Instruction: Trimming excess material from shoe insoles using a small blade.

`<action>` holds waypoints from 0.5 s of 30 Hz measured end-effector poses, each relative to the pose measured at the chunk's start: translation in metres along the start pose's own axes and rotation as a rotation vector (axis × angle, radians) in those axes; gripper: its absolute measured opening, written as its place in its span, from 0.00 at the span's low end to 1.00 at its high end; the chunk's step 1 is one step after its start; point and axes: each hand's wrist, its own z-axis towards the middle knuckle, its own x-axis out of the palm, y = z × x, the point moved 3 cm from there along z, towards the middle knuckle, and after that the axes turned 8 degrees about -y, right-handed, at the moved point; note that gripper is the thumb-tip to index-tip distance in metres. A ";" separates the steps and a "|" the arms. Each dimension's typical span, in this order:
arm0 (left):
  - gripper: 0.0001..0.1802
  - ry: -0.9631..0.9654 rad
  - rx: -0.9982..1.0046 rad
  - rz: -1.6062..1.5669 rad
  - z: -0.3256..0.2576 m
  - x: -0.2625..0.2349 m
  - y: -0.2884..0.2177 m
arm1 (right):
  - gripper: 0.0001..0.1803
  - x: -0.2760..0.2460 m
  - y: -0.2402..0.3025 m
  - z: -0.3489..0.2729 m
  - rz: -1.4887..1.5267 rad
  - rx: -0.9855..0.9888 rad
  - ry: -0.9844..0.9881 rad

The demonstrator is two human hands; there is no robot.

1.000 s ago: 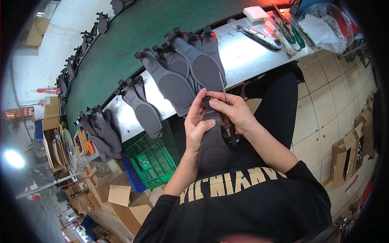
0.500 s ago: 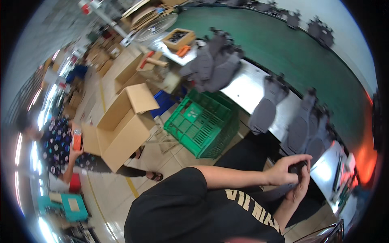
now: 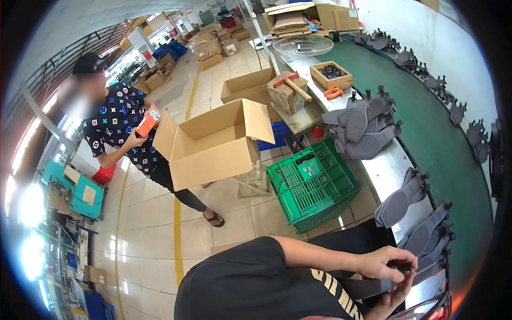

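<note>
At the lower right my two hands meet over a grey sole-shaped piece (image 3: 368,288). My left hand (image 3: 383,265) is closed from above around its dark end, thumb and fingers curled together. Below it, my right hand (image 3: 397,296) grips the same end, its fingertips close to the left ones. The fingers hide most of that dark end. Beside my hands on the metal bench edge lie more grey sole-shaped pieces (image 3: 428,234) with dark pronged ends. A single similar piece (image 3: 401,200) lies just beyond them.
A heap of grey pieces (image 3: 362,125) lies farther along the bench beside the green belt (image 3: 421,128). A green crate (image 3: 314,186) and an open carton (image 3: 213,152) stand left of it. A hammer (image 3: 292,82) rests on a block. Another person (image 3: 120,122) holds an orange-and-white box.
My view has swung left, so the bench sits farther right and the other person shows more fully. My hands stay together on the grey piece, lower in the picture.
</note>
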 end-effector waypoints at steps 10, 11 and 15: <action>0.07 -0.193 0.230 0.545 0.051 -0.021 -0.032 | 0.24 -0.050 -0.039 -0.031 -0.483 -0.071 -0.359; 0.08 -0.190 0.274 0.634 0.055 -0.023 -0.032 | 0.20 -0.023 -0.019 -0.042 -0.706 -0.230 -0.096; 0.07 -0.293 0.223 0.627 0.067 -0.019 0.014 | 0.13 0.000 0.008 -0.053 -0.805 -0.346 -0.009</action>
